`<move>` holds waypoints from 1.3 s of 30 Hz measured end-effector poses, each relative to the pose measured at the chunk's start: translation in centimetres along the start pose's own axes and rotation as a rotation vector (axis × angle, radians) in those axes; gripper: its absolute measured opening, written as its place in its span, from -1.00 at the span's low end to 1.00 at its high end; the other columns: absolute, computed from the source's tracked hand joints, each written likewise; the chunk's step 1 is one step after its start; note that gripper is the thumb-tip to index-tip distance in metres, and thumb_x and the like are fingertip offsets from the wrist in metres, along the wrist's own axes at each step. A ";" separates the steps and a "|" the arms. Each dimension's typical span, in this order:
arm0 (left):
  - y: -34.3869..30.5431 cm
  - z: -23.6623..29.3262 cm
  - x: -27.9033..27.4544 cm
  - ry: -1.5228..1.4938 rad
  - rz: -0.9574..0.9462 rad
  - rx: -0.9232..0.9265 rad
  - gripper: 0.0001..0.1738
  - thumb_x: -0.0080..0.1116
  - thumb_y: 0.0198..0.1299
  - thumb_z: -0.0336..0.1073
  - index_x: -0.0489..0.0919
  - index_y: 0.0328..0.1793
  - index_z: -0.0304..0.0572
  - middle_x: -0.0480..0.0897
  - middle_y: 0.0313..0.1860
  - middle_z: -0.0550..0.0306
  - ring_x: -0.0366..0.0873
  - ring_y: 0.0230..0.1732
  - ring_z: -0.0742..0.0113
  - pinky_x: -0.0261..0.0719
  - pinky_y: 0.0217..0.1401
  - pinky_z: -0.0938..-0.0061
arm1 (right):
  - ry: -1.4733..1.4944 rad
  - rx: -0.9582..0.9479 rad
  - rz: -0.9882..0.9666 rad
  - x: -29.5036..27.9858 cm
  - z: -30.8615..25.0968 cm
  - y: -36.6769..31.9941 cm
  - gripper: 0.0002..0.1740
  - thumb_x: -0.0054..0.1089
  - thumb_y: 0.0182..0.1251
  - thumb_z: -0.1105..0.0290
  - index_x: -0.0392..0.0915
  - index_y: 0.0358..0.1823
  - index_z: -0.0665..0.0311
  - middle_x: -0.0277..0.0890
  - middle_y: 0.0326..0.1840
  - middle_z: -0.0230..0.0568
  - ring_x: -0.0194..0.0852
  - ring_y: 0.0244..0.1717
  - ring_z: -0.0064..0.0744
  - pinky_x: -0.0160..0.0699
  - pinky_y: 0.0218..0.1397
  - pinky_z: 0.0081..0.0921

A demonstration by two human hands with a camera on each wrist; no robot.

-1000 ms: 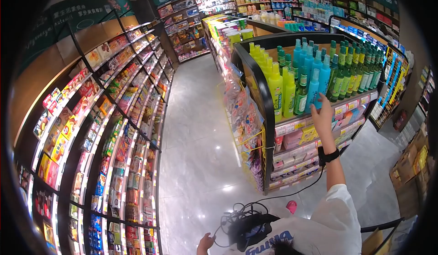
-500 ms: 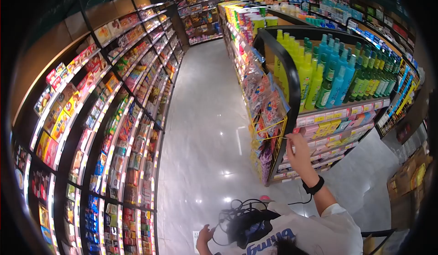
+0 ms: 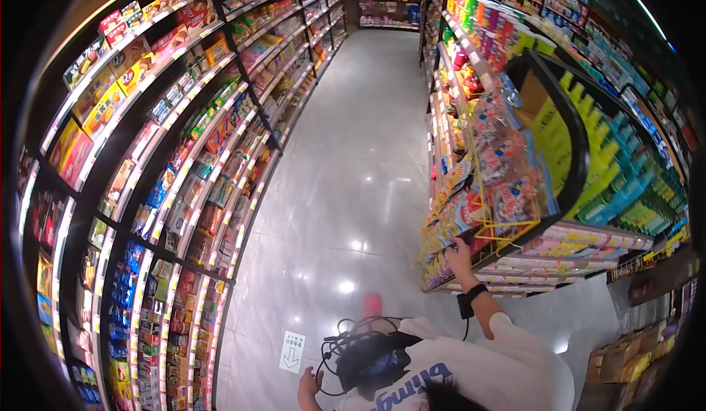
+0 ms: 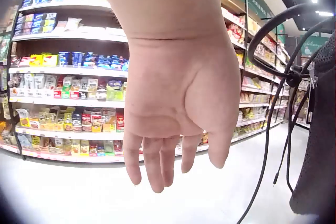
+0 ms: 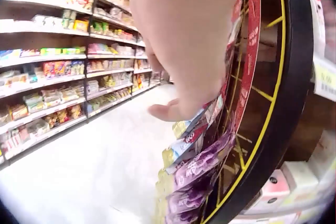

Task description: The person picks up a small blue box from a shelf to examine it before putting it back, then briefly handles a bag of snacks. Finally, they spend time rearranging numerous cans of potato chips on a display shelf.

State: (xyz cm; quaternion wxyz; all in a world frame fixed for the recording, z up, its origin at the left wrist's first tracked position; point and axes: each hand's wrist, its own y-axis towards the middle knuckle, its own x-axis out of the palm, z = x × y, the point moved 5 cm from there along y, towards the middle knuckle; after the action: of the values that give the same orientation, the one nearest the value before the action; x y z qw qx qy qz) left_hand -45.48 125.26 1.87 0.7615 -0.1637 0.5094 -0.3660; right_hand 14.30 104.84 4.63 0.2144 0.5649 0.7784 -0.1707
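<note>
My right hand (image 3: 460, 258) is at the lower part of a yellow wire rack (image 3: 507, 240) on the shelf end, right beside hanging snack bags (image 3: 440, 253). In the right wrist view, the thumb of this hand (image 5: 184, 50) points out to the left over the bags, and most of its other fingers are hidden. Purple packets (image 5: 202, 169) hang in a column just below it. My left hand (image 3: 309, 383) is low beside my body; the left wrist view shows its palm, fingers hanging loosely with nothing in them.
Tall snack shelves (image 3: 198, 139) line the aisle's left side. Yellow-green bottles (image 3: 588, 139) stand on the right-hand shelf end behind a black frame (image 3: 577, 128). Black cables (image 3: 346, 345) hang by a dark bag at my front. An exit sign (image 3: 293, 351) lies on the floor.
My right hand has moved away from the blue spray bottles, down and left to the snack bags on the wire rack. The view has turned toward the aisle. My left hand stays low.
</note>
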 end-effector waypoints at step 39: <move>37.4 39.2 -35.1 0.113 -0.257 0.934 -0.48 0.20 0.26 -0.21 0.43 0.28 -0.29 0.62 0.03 -0.22 0.64 0.02 0.08 0.58 0.05 0.32 | 0.202 -0.037 0.420 9.5 -28.3 1.9 -0.85 0.12 0.40 0.40 0.49 -0.24 0.36 0.40 -0.50 -0.39 0.36 -0.40 -0.64 0.38 -0.35 -0.55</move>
State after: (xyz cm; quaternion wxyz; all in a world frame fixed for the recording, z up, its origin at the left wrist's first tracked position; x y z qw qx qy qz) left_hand -3.25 171.23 18.34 0.6732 0.1541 0.3070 -0.6548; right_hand 9.54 127.47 23.60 0.1763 0.7247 0.6642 -0.0507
